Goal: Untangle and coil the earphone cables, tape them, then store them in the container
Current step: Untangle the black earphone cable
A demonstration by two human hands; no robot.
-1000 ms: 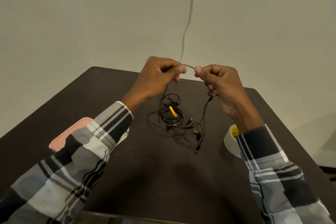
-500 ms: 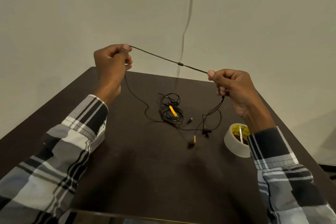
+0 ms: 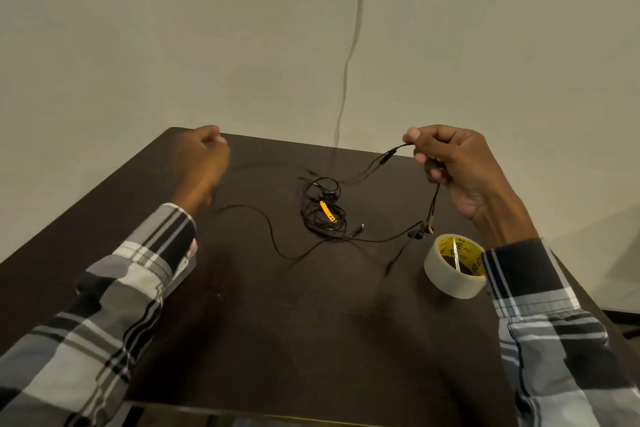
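A black earphone cable (image 3: 381,160) runs slack between my two hands above the dark table (image 3: 311,340). My right hand (image 3: 453,166) pinches it near the inline piece, and the earbud ends (image 3: 424,230) dangle below that hand. My left hand (image 3: 204,163) is blurred, its fingers curled round the other stretch of the cable, which trails down onto the table. A tangled bundle of black earphones with an orange tag (image 3: 323,211) lies at the table's middle, between the hands.
A roll of clear tape (image 3: 450,274) with a yellow core stands on the table under my right wrist. A sliver of something pink (image 3: 194,247) shows beside my left sleeve. A thin cord (image 3: 348,73) hangs down the wall behind the table.
My left hand has dropped lower, toward the table's far left corner. The cable that was pulled taut between the hands now sags. My right hand has barely moved.
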